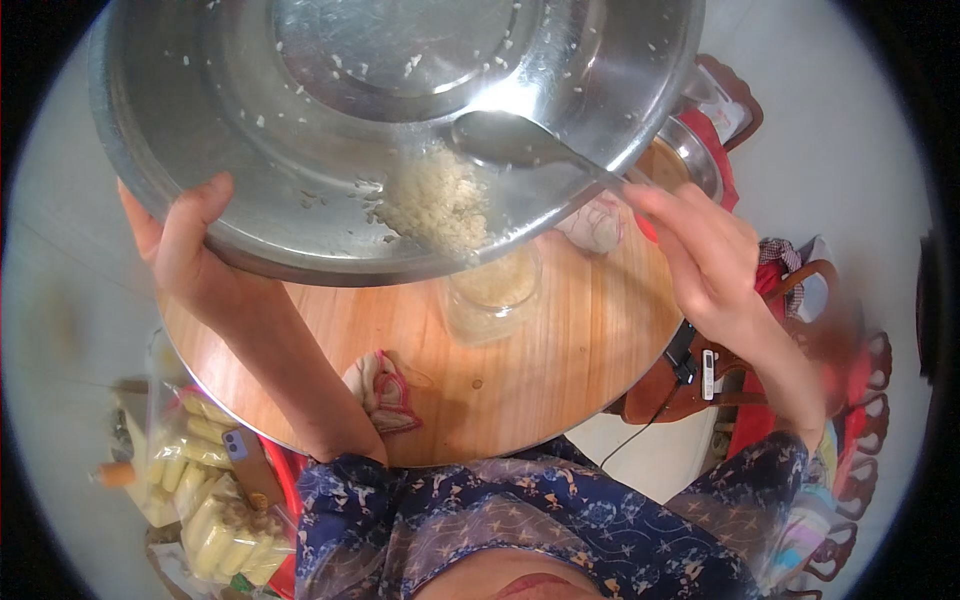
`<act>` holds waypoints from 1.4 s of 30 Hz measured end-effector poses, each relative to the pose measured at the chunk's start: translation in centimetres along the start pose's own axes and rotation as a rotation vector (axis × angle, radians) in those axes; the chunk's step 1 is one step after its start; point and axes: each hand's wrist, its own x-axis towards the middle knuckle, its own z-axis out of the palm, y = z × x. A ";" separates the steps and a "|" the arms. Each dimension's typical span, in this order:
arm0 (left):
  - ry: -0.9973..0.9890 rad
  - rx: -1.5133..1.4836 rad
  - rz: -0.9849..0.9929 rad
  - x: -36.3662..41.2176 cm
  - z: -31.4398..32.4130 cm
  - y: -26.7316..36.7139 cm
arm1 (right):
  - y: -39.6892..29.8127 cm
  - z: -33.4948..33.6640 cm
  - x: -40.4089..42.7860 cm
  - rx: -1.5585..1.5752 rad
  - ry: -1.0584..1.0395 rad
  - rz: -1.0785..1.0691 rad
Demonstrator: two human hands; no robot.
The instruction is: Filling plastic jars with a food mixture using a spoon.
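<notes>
My left hand [191,247] grips the rim of a large stainless steel basin [315,187], which is tilted towards me. A heap of pale, wet-looking rice grains [439,199] lies against its low side, reaching the lip, and stray grains cling to the wall. A metal spoon [510,140] is in my right hand [697,247], its bowl inside the basin just above the heap. Under the lip stands a clear glass jar [487,319] with similar grains in it; the basin hides part of its mouth.
The jar stands on a round wooden table [540,382]. A folded cloth [384,394] lies near its front edge, and another cloth [596,223] is at the right. Behind that is a metal bowl [694,161]. Bagged pale food [217,517] sits at lower left, wooden chairs [652,390] at right.
</notes>
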 end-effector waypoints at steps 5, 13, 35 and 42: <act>-0.019 0.030 0.050 0.1 0.6 0.2 | 2.3 2.1 1.1 -0.177 0.099 -0.147; 0.017 -0.079 -0.043 0.0 0.8 0.3 | 1.2 2.0 0.8 -0.238 0.035 -0.271; 0.005 -0.021 0.019 -0.1 0.4 -0.3 | -3.4 -2.9 -4.3 -0.150 -0.173 -0.163; -0.001 0.065 0.103 -0.2 -0.2 -0.5 | -3.4 -3.3 -3.1 -0.232 -0.281 -0.105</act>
